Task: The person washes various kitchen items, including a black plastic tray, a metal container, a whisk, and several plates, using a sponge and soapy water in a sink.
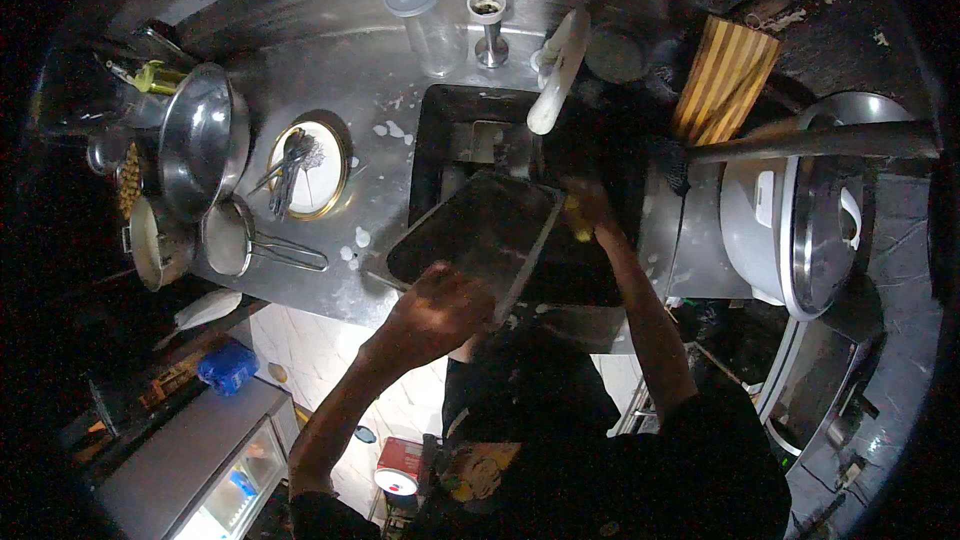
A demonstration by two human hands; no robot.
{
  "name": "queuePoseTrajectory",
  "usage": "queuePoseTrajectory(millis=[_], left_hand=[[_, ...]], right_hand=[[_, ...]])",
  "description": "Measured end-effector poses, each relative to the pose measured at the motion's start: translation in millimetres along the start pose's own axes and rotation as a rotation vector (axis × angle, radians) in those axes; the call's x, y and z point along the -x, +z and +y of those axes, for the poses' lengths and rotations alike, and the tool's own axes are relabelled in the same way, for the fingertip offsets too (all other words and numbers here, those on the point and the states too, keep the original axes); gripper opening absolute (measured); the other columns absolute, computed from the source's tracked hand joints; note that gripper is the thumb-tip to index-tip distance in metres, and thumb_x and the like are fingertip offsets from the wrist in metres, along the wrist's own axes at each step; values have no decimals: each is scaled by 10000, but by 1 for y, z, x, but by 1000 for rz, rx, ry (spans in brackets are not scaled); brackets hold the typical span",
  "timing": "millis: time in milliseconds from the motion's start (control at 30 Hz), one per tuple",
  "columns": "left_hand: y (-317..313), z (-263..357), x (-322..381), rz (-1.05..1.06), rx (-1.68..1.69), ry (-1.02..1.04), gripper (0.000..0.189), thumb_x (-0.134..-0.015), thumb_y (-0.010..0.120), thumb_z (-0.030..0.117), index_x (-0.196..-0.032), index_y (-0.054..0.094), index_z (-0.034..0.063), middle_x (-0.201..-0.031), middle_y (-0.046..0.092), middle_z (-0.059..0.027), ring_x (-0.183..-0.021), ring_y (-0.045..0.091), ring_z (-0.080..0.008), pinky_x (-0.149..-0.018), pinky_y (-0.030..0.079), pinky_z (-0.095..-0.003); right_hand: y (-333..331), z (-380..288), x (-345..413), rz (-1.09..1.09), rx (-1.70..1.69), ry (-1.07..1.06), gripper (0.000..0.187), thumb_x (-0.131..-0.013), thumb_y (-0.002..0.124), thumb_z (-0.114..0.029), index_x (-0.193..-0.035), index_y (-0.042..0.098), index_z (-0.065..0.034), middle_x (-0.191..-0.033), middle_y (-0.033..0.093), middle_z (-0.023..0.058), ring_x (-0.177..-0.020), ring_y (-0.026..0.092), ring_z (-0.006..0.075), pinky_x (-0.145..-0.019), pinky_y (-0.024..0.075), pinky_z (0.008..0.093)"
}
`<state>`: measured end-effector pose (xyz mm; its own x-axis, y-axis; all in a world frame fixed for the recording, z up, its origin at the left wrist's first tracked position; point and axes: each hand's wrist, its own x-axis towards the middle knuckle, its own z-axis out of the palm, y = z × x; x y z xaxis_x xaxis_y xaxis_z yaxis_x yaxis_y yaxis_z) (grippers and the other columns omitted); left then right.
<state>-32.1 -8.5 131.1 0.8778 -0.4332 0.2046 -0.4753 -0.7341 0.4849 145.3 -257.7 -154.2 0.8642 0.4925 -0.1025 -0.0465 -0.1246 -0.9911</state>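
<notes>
A rectangular metal pan (pixel 472 229) is tilted over the dark sink basin (pixel 442 100). My left hand (pixel 444 305) has its fingers curled on the pan's near edge. At the pan's far right side, in deep shadow, is my right hand (pixel 589 202). Something yellow, apparently a sponge (pixel 583 235), shows in its fingers. A pale, thick faucet spout (pixel 556 86) reaches over the basin from the back. Beneath the spout, the far corner of the pan is dark and hard to make out.
On the steel counter (pixel 375 187) at left are a white plate (pixel 322 191) with utensils, a strainer (pixel 229 240), a large steel bowl (pixel 199 142) and a pot (pixel 157 240). Behind the sink stands a lidded clear container (pixel 435 37). A striped board (pixel 727 82) and white cooker (pixel 761 217) stand right.
</notes>
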Motion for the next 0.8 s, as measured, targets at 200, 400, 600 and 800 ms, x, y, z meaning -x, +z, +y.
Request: queuePoseTrajectory(millis=[200, 400, 600, 800], left_hand=[[28, 7, -46, 32, 50, 220, 226, -693, 616, 130, -907, 572, 71, -902, 556, -62, -895, 555, -225, -849, 409, -373], [57, 15, -100, -144, -314, 520, 236, -723, 567, 212, -936, 583, 112, -944, 567, -39, -926, 543, -211, -904, 384, -398], [78, -19, -114, -116, -497, 496, 243, -735, 555, 231, -961, 586, 146, -980, 569, -37, -964, 526, -219, -930, 360, -429], [87, -47, -122, -28, -533, 446, 253, -747, 544, 250, -986, 589, 179, -1017, 571, -34, -1003, 509, -227, -956, 335, -461]], right_hand=[[-50, -30, 83, -74, -861, 596, 416, -846, 569, -257, -1203, 494, -58, -1106, 576, 43, -972, 558, 225, -811, 459, 349], [-68, -38, 121, 160, -868, 480, 440, -856, 550, -317, -1213, 482, -69, -1076, 570, 25, -949, 559, 190, -800, 467, 331], [-70, -17, 100, 210, -822, 360, 468, -866, 531, -377, -1224, 470, -81, -1047, 564, 8, -926, 560, 156, -790, 475, 313], [-68, -5, 73, 130, -729, 290, 472, -886, 495, -402, -1231, 457, -82, -1041, 558, 21, -916, 564, 167, -775, 493, 317]])
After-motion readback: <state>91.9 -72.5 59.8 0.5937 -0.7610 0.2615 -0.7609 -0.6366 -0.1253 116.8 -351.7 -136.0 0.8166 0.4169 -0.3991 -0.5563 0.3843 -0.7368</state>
